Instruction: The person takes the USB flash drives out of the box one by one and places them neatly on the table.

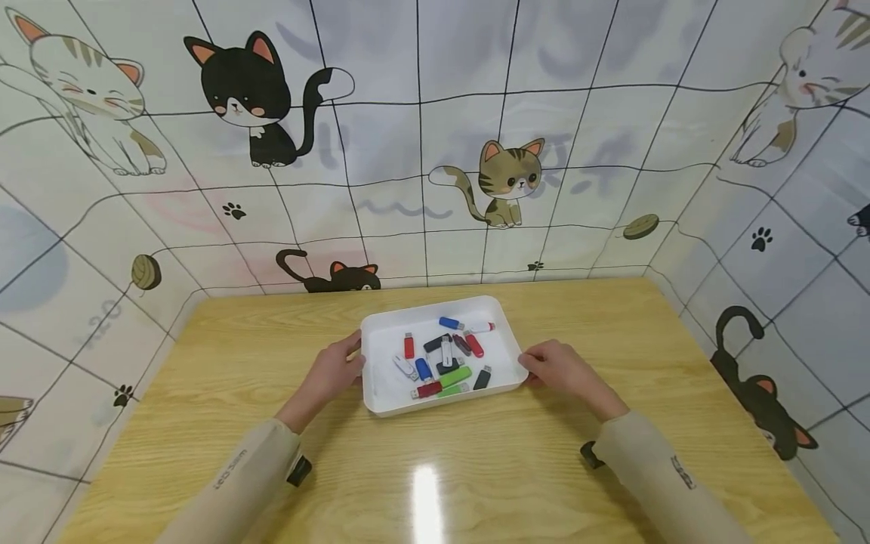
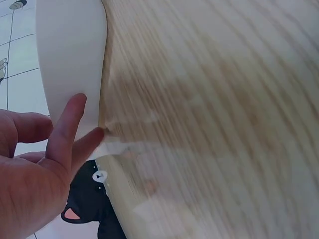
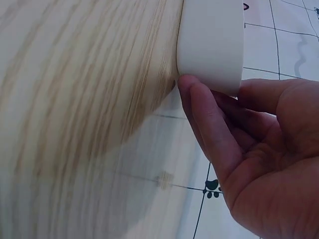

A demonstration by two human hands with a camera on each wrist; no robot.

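The left hand [image 1: 331,369] rested extended fingers [image 2: 66,130] against a shallow white plastic tray [image 1: 382,332] of loose, multicoloured USB sticks [image 1: 456,376] on a pale wood-grain table [image 1: 238,336]; the right hand [image 1: 560,369] pinched the tray's near corner, an uneven hold that risked a tilt and spill.

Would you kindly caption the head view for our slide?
Left hand and right hand at opposite ends of a tray of USB sticks.

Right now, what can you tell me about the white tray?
The white tray is shallow and rectangular, with rounded corners and smooth walls, plastic by its look. Open side up, it appears to rest on the wooden table, turned slightly, and holds scattered USB sticks. The left hand touches its left end; the right hand grips its near right corner.
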